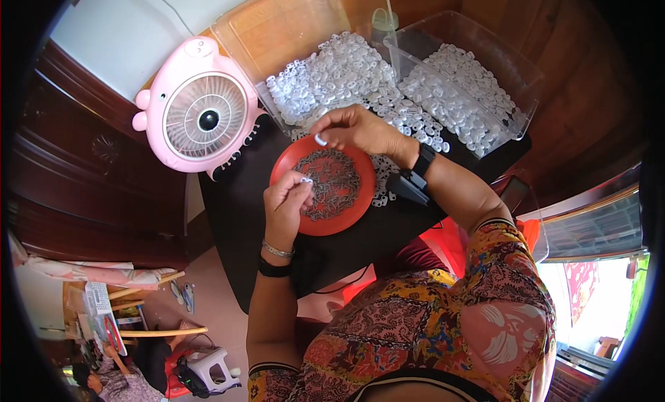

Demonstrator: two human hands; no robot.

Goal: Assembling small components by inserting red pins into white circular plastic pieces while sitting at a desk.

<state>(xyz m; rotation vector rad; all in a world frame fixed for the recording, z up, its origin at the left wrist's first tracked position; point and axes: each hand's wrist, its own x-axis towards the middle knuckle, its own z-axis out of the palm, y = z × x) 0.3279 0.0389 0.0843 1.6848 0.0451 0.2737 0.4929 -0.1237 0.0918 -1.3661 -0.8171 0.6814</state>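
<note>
My left hand is at the left rim of a round red plate, its fingers pinched on a small white plastic piece. Over the plate's far rim, my right hand grips another small white plastic piece between thumb and forefinger. The two hands are apart. Many thin grey metal pieces, like small screws or pins, lie scattered in the plate. Loose white plastic pieces with holes cover the dark table beyond and to the right of the plate.
Two clear plastic boxes heaped with white pieces stand at the back, a left box and a right box. A pink pig-shaped fan is at the left on the dark table. Another person is at lower left, near a white stool.
</note>
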